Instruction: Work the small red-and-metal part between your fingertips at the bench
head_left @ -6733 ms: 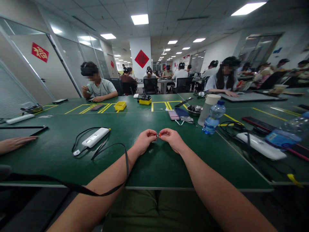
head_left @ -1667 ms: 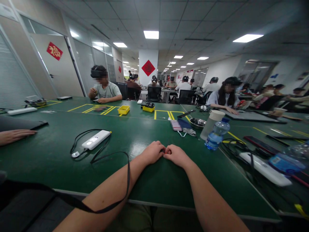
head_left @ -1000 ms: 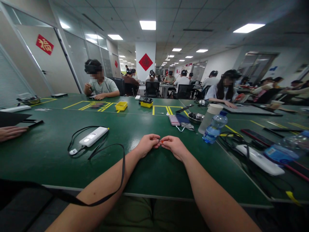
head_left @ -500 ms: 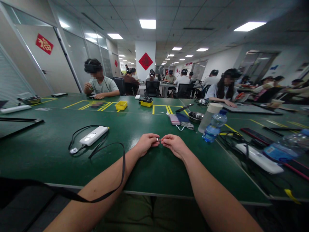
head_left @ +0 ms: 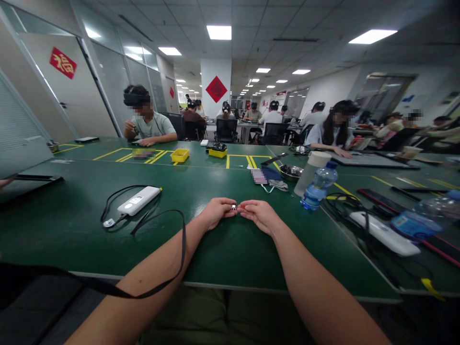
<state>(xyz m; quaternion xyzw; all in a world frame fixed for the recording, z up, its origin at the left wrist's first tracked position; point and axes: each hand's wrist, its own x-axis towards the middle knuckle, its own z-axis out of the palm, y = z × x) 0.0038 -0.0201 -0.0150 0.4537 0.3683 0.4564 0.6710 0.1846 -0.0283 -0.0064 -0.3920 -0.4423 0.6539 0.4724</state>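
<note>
My left hand (head_left: 217,213) pinches a small shiny silver-and-white piece (head_left: 233,207) between thumb and forefinger. It is too small for me to tell its kind. Facing it, my right hand (head_left: 258,214) is closed in a pinch on a tiny red-orange piece (head_left: 242,207), mostly covered by the fingertips. The fingertips of both hands almost meet above the green table (head_left: 230,258); whether the two pieces touch I cannot tell. A black strap (head_left: 158,290) hangs across my left forearm.
A white power bank (head_left: 139,201) with a black cable lies left. Right of my hands stand a water bottle (head_left: 319,187) and a frosted cup (head_left: 311,175). Farther back are a metal bowl (head_left: 292,177) and a yellow tray (head_left: 180,155). Co-workers sit across the table.
Both hands keep nearly the same place, and slightly more of the silver and red pieces shows between the fingertips. A pale sleeve and part of a hand have come in at the far left.
</note>
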